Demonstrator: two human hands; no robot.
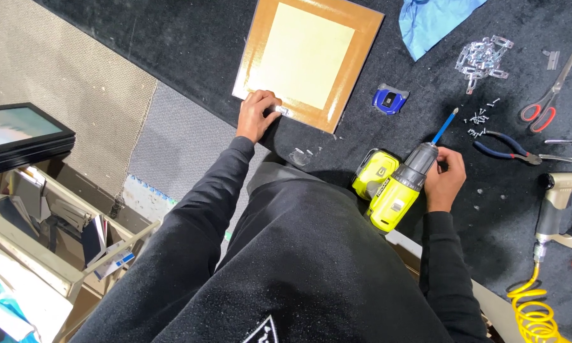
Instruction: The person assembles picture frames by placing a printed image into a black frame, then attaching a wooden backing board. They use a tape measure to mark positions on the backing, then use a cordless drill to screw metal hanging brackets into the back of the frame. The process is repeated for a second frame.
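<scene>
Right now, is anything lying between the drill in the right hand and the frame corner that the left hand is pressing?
Nothing visible blocks it. Between the drill and the frame lies bare dark mat. The blue tape measure sits just off to the side.

One picture frame back (308,54), brown-bordered with a pale centre, top middle. One cordless drill (394,184), yellow-green, centre right. One tape measure (390,100), blue, right of the frame back. One pair of scissors (548,95), red-handled, upper right. One pair of pliers (505,147), blue-handled, right. One pneumatic gun (562,203) with one coiled yellow hose (533,314), lower right. One blue cloth (435,19), top. One heap of metal hangers (483,57); loose screws (479,117) beneath, too small to count. Two hands.
</scene>
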